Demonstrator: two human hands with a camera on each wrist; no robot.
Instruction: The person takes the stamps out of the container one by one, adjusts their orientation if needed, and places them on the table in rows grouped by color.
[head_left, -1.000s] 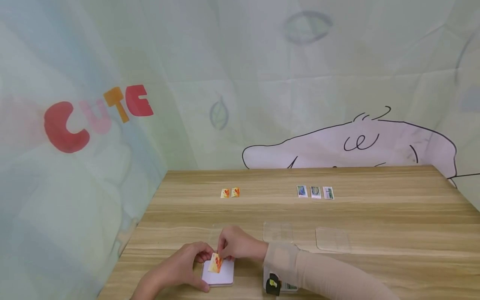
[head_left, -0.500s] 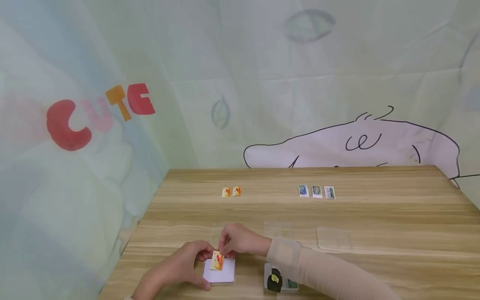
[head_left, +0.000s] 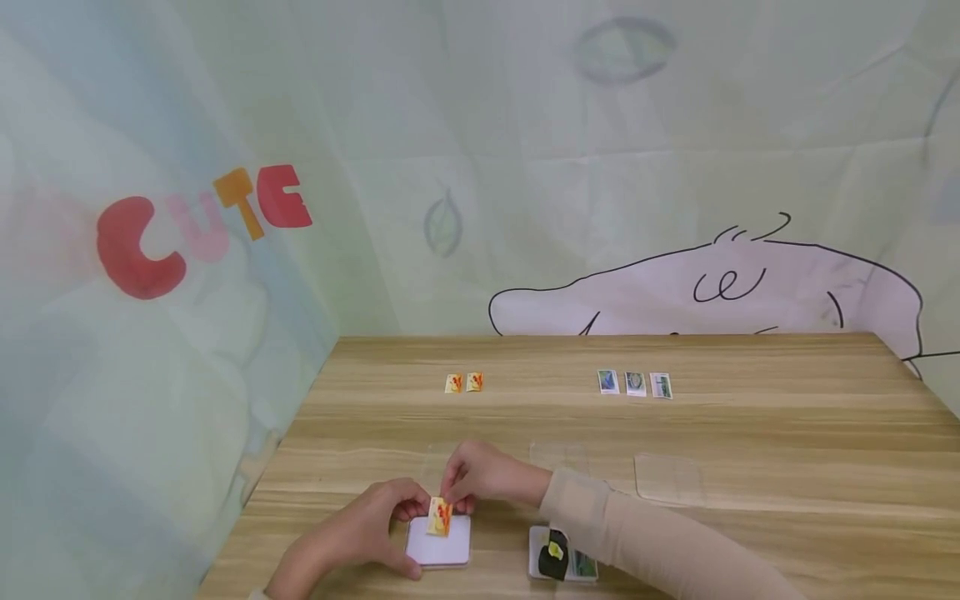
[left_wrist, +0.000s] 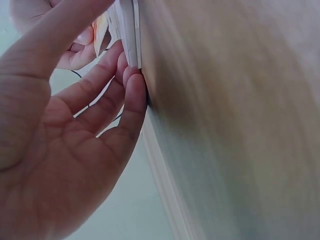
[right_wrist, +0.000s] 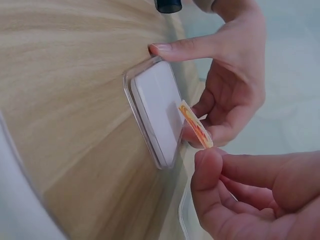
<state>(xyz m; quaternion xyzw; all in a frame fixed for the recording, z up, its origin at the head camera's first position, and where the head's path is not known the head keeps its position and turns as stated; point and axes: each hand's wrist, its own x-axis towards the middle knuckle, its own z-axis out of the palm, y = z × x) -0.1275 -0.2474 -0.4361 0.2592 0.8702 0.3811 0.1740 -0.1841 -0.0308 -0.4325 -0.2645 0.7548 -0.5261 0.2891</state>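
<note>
A clear plastic box (head_left: 450, 552) filled with a flat white stack (right_wrist: 155, 102) rests on the table's near left part. My left hand (head_left: 367, 525) holds it at the sides, thumb on the near edge and fingers (left_wrist: 132, 95) at the far edge. Between thumb and forefinger, my right hand (head_left: 487, 477) pinches a small orange-and-yellow picture stamp (head_left: 439, 518) by its edge. In the right wrist view the stamp (right_wrist: 196, 125) is tilted, just above the box's far edge and close to the left fingertips. Part of the right palm is out of sight.
Two similar orange stamps (head_left: 464, 382) lie at the back left, three bluish-green ones (head_left: 634, 383) at the back right. Near my right sleeve stands another clear box (head_left: 536, 557) with dark and green stamps. Clear lids (head_left: 667, 479) lie mid-table.
The right hand has shifted the stamp slightly right and away from me over the white stack, and it now looks more upright. My left hand keeps its hold on the box.
</note>
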